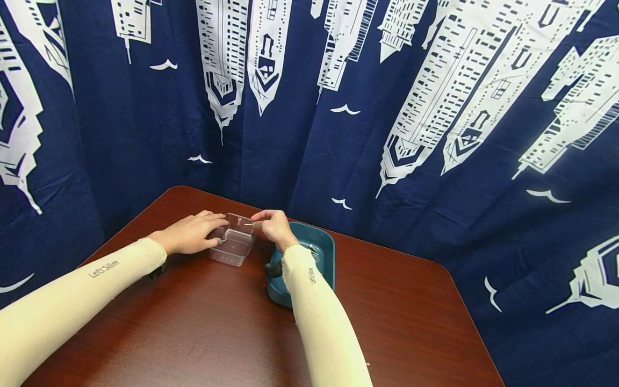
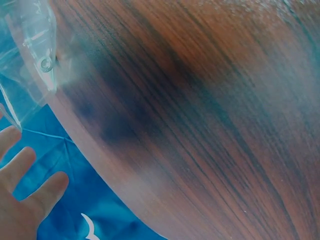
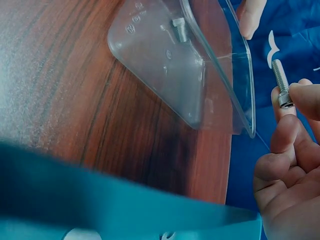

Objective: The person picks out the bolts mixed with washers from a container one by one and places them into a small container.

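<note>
A small silver socket-head bolt (image 3: 282,85) is pinched between the thumb and fingers of my right hand (image 1: 275,228). That hand is at the right rim of a clear plastic box (image 1: 229,259), with the bolt's threaded end pointing left over the box in the head view. Inside the box lies another bolt (image 3: 181,30), seen through the wall in the right wrist view. My left hand (image 1: 193,234) rests at the box's left side with fingers extended; the left wrist view catches only some of its fingers (image 2: 47,192).
A blue-teal bin (image 1: 330,258) stands right of the box, partly under my right forearm, with a few shiny metal pieces (image 1: 313,249) in it. Both rest near the far edge of a reddish-brown table (image 1: 208,322). Behind hangs a navy curtain (image 1: 300,134) with white buildings.
</note>
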### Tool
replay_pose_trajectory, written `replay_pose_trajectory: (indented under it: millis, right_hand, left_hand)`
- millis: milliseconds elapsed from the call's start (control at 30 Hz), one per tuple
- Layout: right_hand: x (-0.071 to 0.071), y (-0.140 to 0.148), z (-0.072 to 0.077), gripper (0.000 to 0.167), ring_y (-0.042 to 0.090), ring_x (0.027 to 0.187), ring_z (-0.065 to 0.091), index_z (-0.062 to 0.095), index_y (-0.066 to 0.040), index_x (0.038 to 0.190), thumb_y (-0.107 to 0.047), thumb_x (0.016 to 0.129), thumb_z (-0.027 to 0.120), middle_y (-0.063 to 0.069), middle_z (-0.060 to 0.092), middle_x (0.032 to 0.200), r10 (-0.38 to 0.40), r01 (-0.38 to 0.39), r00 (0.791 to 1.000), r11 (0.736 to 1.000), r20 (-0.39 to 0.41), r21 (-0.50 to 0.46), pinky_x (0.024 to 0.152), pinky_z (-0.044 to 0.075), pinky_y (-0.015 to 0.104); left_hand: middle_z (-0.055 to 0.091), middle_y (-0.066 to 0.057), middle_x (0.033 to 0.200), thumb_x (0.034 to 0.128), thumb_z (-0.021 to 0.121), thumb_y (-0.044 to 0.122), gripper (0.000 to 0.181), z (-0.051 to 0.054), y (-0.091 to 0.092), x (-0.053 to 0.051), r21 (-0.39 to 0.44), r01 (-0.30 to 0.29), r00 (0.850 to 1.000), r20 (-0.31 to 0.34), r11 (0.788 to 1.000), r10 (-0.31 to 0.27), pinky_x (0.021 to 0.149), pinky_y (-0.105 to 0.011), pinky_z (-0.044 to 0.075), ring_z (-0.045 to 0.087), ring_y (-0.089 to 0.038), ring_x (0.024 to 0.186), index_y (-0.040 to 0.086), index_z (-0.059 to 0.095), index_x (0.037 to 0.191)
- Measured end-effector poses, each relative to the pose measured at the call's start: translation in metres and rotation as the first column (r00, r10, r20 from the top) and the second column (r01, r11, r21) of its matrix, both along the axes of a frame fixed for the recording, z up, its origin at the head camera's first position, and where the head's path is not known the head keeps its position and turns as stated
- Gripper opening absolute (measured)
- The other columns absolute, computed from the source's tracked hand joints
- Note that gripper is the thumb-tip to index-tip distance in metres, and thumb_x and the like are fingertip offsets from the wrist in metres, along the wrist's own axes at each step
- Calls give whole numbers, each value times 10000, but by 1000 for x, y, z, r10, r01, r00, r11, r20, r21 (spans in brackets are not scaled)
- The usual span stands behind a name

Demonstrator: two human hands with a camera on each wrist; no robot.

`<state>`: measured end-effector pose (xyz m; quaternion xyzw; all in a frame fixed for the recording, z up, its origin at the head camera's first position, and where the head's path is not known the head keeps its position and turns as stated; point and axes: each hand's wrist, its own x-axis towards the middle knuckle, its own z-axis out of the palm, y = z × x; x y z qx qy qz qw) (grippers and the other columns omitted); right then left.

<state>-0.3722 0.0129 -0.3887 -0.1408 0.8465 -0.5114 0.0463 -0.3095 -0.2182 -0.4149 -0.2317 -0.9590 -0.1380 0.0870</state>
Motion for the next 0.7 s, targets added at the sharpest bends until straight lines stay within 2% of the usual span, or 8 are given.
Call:
replay_pose_trajectory:
  millis: [233,467,700]
  right_hand:
    - [-2,-4,-3,175,140,773,528,760,12,982,25,814,711,78,730,950,10,-10,1000,1000,2,-16,642,421,234]
    - [-1,-1,-3,204,145,839,547,752,27,1032,-6,835,711,59,742,966,-12,12,1000,1000,18,-6,706,437,240]
    - [0,1,-1,128,132,801,538,770,-24,941,6,832,710,41,737,925,-21,21,1000,1000,2,-18,669,428,232]
  left_hand:
    - [506,-190,1495,931,661,245,531,0,0,0,-3,2,1000,-6,1000,-2,1077,-597,407,466,-379,1342,47,564,1414]
    - [506,-189,1496,922,668,246,534,0,2,0,-2,-5,1000,-5,1000,5,1076,-608,402,463,-381,1346,53,568,1410]
    - [511,-191,1491,922,673,249,536,0,2,0,-6,-5,1000,-10,1000,5,1074,-616,400,463,-384,1347,52,569,1409]
